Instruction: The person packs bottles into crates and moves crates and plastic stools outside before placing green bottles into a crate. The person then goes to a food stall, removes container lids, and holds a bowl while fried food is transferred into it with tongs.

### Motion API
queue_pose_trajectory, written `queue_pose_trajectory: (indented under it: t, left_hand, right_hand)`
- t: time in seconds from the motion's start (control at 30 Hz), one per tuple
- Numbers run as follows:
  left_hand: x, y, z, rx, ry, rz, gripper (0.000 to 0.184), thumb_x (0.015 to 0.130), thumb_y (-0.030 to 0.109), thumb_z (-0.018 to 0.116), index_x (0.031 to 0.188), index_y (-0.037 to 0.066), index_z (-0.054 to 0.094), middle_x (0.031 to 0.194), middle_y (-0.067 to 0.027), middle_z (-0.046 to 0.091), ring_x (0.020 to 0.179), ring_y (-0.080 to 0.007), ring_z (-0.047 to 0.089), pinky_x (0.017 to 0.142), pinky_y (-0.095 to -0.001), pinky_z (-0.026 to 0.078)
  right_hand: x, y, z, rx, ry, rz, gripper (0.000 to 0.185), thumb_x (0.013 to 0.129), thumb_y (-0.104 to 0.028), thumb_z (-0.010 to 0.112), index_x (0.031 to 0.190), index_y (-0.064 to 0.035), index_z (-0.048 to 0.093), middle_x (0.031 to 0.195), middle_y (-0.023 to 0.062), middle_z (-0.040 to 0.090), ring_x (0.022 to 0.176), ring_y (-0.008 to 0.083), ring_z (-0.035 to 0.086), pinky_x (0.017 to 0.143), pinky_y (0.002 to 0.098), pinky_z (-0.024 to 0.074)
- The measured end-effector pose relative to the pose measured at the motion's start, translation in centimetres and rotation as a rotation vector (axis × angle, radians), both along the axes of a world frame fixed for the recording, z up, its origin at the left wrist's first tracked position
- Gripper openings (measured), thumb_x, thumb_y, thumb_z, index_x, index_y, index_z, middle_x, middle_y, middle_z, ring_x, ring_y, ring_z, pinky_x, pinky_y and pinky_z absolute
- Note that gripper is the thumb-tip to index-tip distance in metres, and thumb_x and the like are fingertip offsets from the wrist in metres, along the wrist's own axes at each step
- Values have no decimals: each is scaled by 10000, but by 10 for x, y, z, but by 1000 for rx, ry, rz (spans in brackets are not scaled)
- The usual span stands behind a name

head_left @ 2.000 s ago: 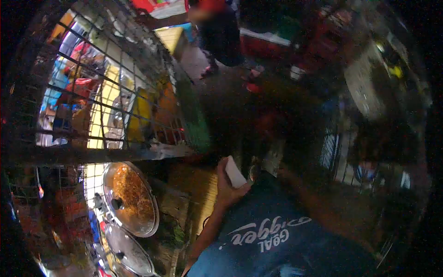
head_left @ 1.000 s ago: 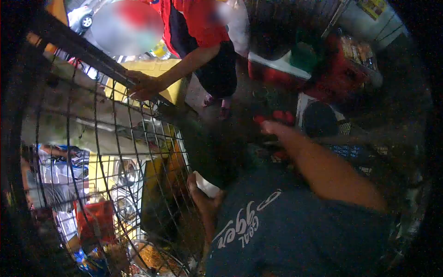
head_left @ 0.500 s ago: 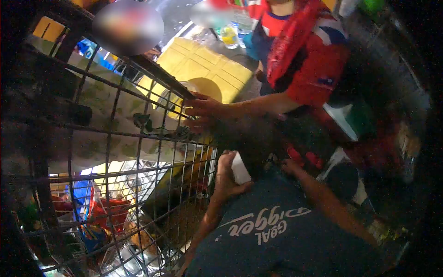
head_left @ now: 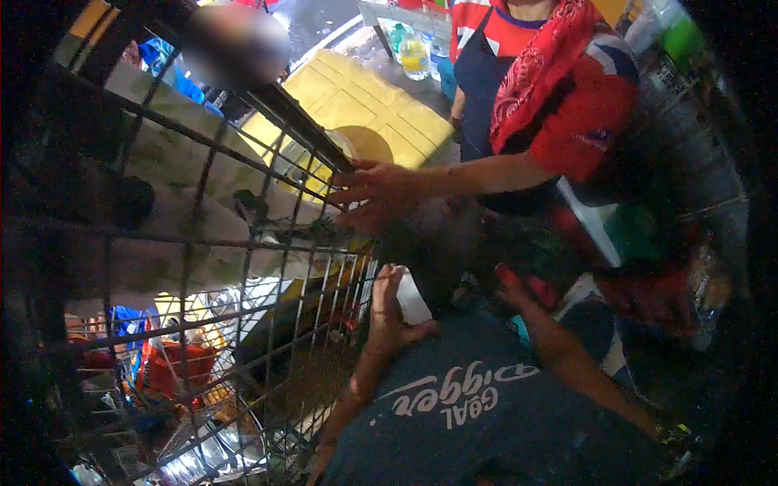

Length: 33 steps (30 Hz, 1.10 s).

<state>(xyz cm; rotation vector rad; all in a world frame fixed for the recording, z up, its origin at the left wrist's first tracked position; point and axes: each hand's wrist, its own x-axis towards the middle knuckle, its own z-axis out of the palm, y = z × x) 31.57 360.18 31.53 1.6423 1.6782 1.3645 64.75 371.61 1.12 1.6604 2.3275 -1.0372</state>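
Observation:
My left hand (head_left: 391,308) is beside the wire grid, its fingers and thumb closed round a pale, smooth thing with a flat face (head_left: 414,298). What kind of thing it is I cannot make out. On the other side of my dark printed shirt (head_left: 470,405), my right hand (head_left: 512,290) reaches forward into deep shadow. Its fingers are too dim to read, and something red shows close to them. Another person's hand (head_left: 369,190) rests against the upper part of the wire grid (head_left: 243,243), ahead of my left hand.
Facing me stands a person in a red top and dark apron (head_left: 478,89), with a red bandana (head_left: 527,73). Behind the grid are a yellow surface (head_left: 356,105), a bottle of yellow liquid (head_left: 413,58) and, lower left, a red bag (head_left: 174,368) among shiny packets.
The view has shifted slightly, and the other person appears a little farther right, their hand still at the grid. My left hand keeps its hold on the pale thing.

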Motion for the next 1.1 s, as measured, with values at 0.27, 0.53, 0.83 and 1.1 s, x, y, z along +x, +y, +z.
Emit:
queue_pose_trajectory:
  t: [0.27,0.53,0.83,1.1]
  left_hand:
    - [6,8,24,-35,168,9,1087,536,339,917,1403,15,347,1394,-268,363,1304,-415,370,1052,-485,337]
    - [11,36,18,66,120,51,1082,545,411,904,1392,23,353,1401,-277,341,1315,-425,346,1059,-499,316]
    - [31,60,13,85,85,10,1111,508,376,914,1398,28,346,1406,-283,330,1329,-423,325,1058,-496,323]
    - [37,100,11,72,58,-37,1163,494,402,916,1420,35,316,1385,-270,363,1304,-414,370,1026,-486,396]
  right_hand:
    - [17,-11,1,-424,136,-190,401,853,-300,618,1185,-77,631,1123,158,654,1084,316,602,934,403,467]
    - [16,22,128,-308,0,-164,449,876,-434,535,1068,-50,668,1144,205,632,1078,356,598,939,427,457]
    - [92,0,-22,69,-176,-43,377,869,-377,563,1050,-64,671,1178,185,627,1089,325,593,984,434,424]
    - [83,11,-23,-332,-39,10,429,840,-383,608,1125,-65,643,1194,192,622,1108,335,589,968,427,438]
